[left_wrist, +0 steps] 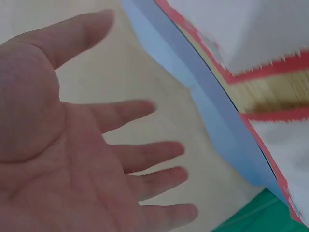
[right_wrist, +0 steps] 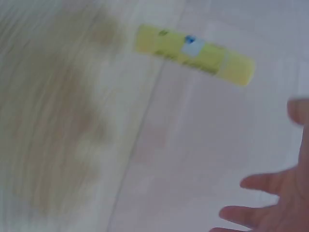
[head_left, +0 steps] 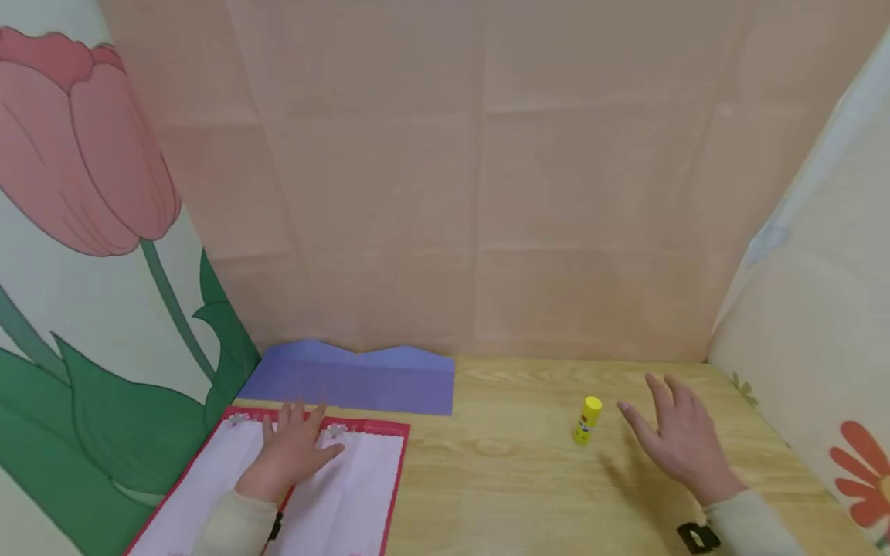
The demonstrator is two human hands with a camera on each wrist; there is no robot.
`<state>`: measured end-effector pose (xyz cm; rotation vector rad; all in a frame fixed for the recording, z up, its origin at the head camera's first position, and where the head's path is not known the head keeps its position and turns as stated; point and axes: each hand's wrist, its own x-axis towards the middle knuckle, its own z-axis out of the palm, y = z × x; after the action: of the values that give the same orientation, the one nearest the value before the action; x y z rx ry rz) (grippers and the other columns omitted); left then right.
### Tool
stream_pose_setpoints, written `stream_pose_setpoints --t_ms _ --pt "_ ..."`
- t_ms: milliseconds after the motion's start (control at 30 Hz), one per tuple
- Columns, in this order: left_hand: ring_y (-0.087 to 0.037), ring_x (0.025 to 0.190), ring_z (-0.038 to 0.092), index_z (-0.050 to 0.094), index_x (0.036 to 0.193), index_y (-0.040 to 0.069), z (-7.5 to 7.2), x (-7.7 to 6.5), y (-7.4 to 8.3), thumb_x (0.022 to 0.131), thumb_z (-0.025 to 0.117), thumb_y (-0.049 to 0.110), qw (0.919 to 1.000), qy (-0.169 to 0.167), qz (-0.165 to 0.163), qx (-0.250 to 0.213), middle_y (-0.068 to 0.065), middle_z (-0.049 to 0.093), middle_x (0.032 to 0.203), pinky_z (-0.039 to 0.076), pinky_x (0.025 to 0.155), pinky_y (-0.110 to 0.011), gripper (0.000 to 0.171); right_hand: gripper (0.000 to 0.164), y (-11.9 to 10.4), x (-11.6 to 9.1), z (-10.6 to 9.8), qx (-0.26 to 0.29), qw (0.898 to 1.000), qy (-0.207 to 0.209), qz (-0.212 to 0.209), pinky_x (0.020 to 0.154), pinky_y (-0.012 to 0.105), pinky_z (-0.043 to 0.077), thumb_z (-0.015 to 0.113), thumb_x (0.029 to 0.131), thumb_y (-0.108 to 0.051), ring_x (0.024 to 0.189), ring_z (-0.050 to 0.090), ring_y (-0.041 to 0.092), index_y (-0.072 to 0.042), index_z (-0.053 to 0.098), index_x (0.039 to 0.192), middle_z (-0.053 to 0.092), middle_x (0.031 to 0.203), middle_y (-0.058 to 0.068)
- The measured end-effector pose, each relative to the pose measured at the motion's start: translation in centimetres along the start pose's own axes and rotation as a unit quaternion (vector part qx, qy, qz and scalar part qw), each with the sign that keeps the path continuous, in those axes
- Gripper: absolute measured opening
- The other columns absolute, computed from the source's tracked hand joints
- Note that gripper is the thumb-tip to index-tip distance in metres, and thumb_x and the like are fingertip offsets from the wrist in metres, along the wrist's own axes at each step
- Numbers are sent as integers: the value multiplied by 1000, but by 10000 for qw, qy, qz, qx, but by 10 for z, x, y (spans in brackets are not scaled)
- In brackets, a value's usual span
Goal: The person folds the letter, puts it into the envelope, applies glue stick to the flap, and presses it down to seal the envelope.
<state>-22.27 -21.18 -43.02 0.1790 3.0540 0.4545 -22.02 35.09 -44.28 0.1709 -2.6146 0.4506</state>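
A yellow glue stick point(head_left: 587, 421) stands upright on the wooden table, with a small label on its side. Just right of it my right hand point(head_left: 684, 444) hovers, fingers spread and nothing held. The right wrist view shows the glue stick point(right_wrist: 193, 54) apart from the fingertips. At the left, my left hand point(head_left: 288, 455) is held over white paper with a red scalloped border point(head_left: 361, 479). Its bare palm point(left_wrist: 72, 159) and spread fingers face the left wrist camera. Two red-edged white panels appear there, with a strip of table between them.
Behind the red-bordered paper lies a blue-purple sheet point(head_left: 354, 386) with a wavy far edge. A creased tan sheet point(head_left: 473, 193) backs the table. Side panels carry a painted tulip point(head_left: 90, 154) on the left and a red flower point(head_left: 862, 471) on the right.
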Motion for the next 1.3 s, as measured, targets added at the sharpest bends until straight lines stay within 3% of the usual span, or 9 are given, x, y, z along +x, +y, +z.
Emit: stream_pose_setpoints --t_ms 100,233,300,367,533,633,933,1300 --pt "-58 137 28 51 139 -4 5 -5 5 87 73 41 9998 -201 68 52 -39 38 145 16 106 -78 73 62 -17 5 -2 359 9958 774 -331 92 72 31 67 94 -32 115 42 61 14 51 132 45 132 42" --pt "-55 131 40 60 128 -6 9 -10 14 87 75 37 9996 -223 155 11 -35 48 137 32 102 -74 62 45 -49 13 -2 565 9781 1734 -1005 88 67 37 74 81 -16 104 52 53 11 63 115 59 117 33" --pt "-53 128 44 62 125 -7 10 -12 18 86 76 36 9995 -283 143 -19 -33 52 134 36 100 -71 60 38 -65 16 0 602 9677 2030 -1367 83 64 40 73 77 -12 97 56 49 10 67 107 63 110 29" --pt "-51 125 47 62 124 -8 11 -14 22 86 77 35 9990 -434 99 -34 -31 55 130 39 99 -69 60 32 -81 18 4 682 9632 2056 -1590 80 60 43 72 77 -10 92 58 45 8 68 103 65 106 26" --pt "-41 112 56 63 119 -8 17 -20 34 85 78 35 9971 -739 171 -56 -23 61 117 45 98 -60 57 23 -116 16 22 803 9672 1638 -1770 75 51 50 74 79 -7 89 62 35 2 70 100 67 103 18" --pt "-36 103 57 64 115 -8 20 -23 40 84 78 34 9969 -731 274 -26 -20 62 109 47 95 -58 53 19 -132 12 33 825 9726 1293 -1748 75 48 53 74 80 -7 90 64 31 -1 71 98 67 102 14" --pt "-28 82 51 65 103 -3 32 -27 52 86 77 30 9925 -1189 211 -181 -11 55 89 49 81 -53 39 9 -166 -4 51 904 9891 -52 -1165 61 27 50 75 83 -11 74 58 14 -8 73 92 69 92 3" --pt "-26 80 46 65 99 -1 40 -26 68 88 76 31 9879 -1394 605 -325 -9 52 85 47 77 -48 36 5 -179 -10 64 943 9852 -1118 -889 57 22 46 74 84 -16 66 57 6 -13 71 82 65 77 -8"
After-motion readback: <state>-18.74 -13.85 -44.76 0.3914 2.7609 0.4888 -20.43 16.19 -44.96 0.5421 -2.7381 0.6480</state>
